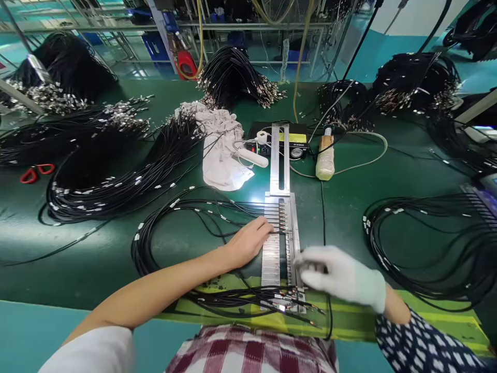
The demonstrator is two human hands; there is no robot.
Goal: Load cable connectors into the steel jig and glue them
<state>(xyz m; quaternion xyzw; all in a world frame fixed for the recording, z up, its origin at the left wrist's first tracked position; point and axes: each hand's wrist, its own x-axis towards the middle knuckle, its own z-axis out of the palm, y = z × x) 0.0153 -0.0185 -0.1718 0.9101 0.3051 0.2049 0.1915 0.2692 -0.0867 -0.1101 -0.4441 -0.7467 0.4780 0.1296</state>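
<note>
Lying under left grip (251, 241), black cable (278, 232)

Green-topped worktable (349, 207); teal floor (23, 336); beyond table, metal-framed racks (248, 24) with blue bin (155, 46) below.

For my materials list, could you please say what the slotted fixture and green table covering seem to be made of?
The slotted fixture looks like bare metal, perhaps aluminium: silvery-grey with glints. The green table covering seems smooth rubber or vinyl, given its soft sheen.
</note>
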